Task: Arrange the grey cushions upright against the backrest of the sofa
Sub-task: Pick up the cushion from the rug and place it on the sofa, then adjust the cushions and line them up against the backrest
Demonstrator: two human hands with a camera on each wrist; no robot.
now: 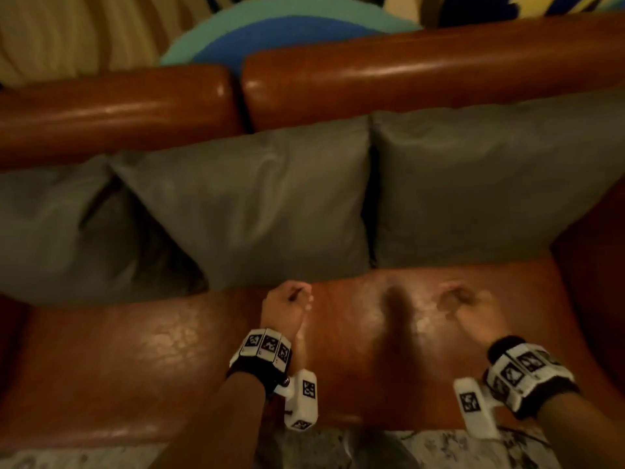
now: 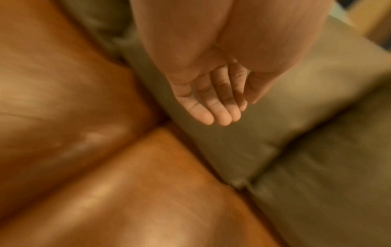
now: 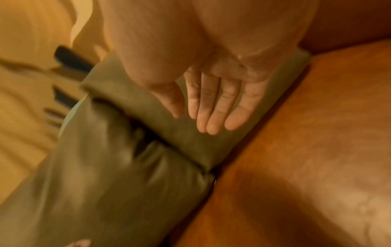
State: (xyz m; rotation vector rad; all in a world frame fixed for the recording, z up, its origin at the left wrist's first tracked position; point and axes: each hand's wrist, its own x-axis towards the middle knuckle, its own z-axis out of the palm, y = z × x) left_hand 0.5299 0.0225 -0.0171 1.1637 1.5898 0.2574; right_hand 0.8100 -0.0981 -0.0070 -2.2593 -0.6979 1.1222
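Observation:
Three grey cushions stand leaning against the brown leather backrest (image 1: 406, 72): a left cushion (image 1: 50, 228), a middle cushion (image 1: 257, 201) and a right cushion (image 1: 490, 184). The left one is creased and partly tucked behind the middle one. My left hand (image 1: 294, 296) hovers over the seat (image 1: 135, 360) just below the middle cushion, holding nothing. Level with it, my right hand (image 1: 460, 297) is blurred and just as empty, below the right cushion. In the left wrist view the fingers (image 2: 211, 113) lie relaxed above a cushion (image 2: 232, 147). Straight fingers (image 3: 213, 113) in the right wrist view hang over a cushion (image 3: 180, 137).
A blue and green round rug (image 1: 287, 32) lies behind the sofa. Marbled floor (image 1: 338, 448) shows at the seat's front edge. The sofa's right armrest (image 1: 595, 252) rises beside the right cushion.

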